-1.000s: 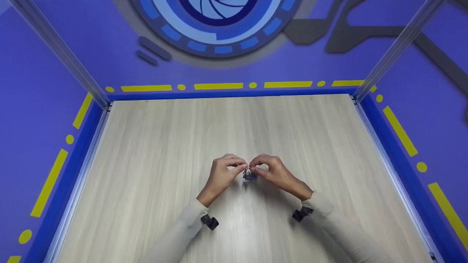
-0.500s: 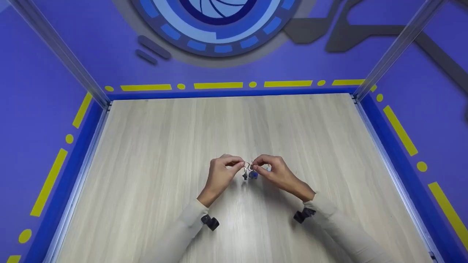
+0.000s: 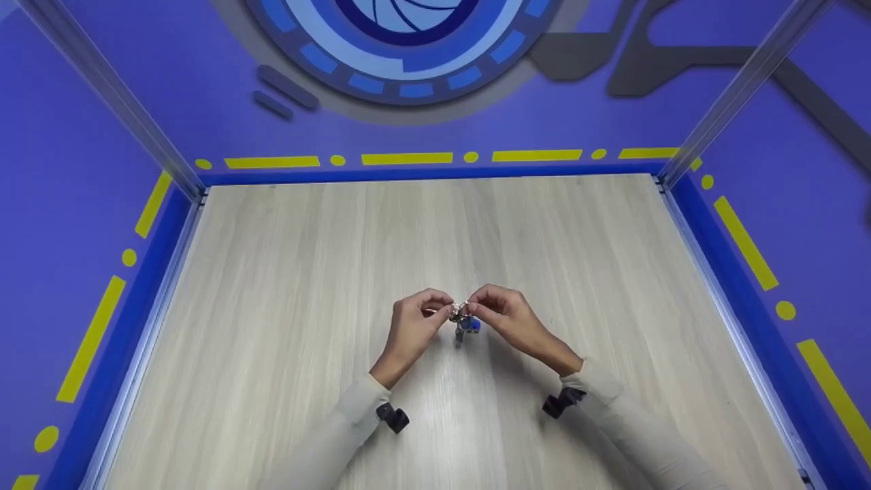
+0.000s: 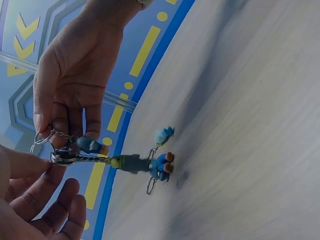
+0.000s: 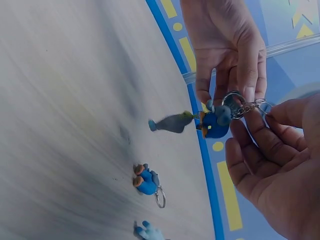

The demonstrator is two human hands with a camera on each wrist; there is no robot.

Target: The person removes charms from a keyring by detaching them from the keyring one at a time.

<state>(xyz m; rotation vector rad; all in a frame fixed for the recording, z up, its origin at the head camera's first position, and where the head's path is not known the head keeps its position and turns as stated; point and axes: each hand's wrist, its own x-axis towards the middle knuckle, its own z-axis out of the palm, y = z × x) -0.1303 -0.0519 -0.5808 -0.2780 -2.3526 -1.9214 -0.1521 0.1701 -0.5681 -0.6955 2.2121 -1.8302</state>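
My left hand (image 3: 416, 321) and right hand (image 3: 512, 318) meet near the middle of the table, fingertips close together. Each pinches a metal key ring between thumb and fingers. From the left hand's ring, a chain carries a long grey figurine (image 4: 131, 163), tapered and yellowish-green at its top. Below the right hand's ring (image 5: 266, 105) dangles a rounded blue figurine (image 5: 216, 124) on a short chain (image 5: 247, 108). Both rings overlap in the wrist views; whether they are linked I cannot tell. Fingers hide part of the metal.
On the table (image 3: 306, 272) lies another blue figurine keychain (image 5: 145, 182) with brown feet and its own ring. A pale blue spiky figurine (image 4: 163, 135) rests near it. Purple-blue panels (image 3: 408, 136) with yellow marks wall the table on three sides.
The two hands stay nearly in place, fingertips shifting slightly. The ring outline seen between them half a second ago is now bunched up, and the grey figurine hangs lower.
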